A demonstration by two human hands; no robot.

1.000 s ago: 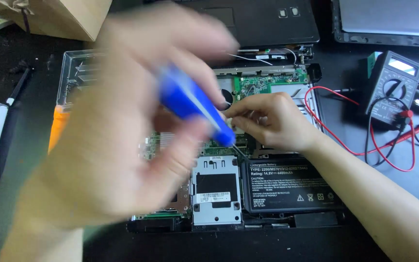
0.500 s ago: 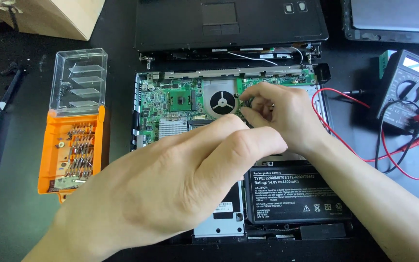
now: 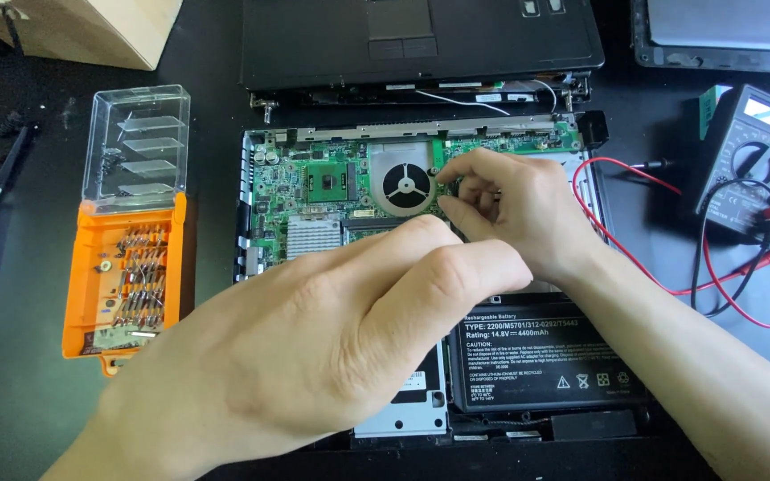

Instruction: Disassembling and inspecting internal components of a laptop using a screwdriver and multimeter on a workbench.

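Head view: the right hand (image 3: pixel 519 209) pinches something too small to identify beside the cooling fan (image 3: pixel 405 185) on the opened laptop's green circuit board (image 3: pixel 314 191), mid-counter. The left hand (image 3: pixel 331 338) hovers curled over the board; whether its grip holds anything is hidden. Small, steady fingertip motions seem wise here.

Bright, even daylight over a dark workbench; mostly sharp.

Soft light falls from above, throwing only faint shadows. Glare washes the clear lid of the bit case (image 3: pixel 136 147) and the pale box (image 3: pixel 91 27) at upper left. The near left hand (image 3: pixel 331 347) is slightly soft, too close to the lens; the circuit board (image 3: pixel 314 200) stays crisp.
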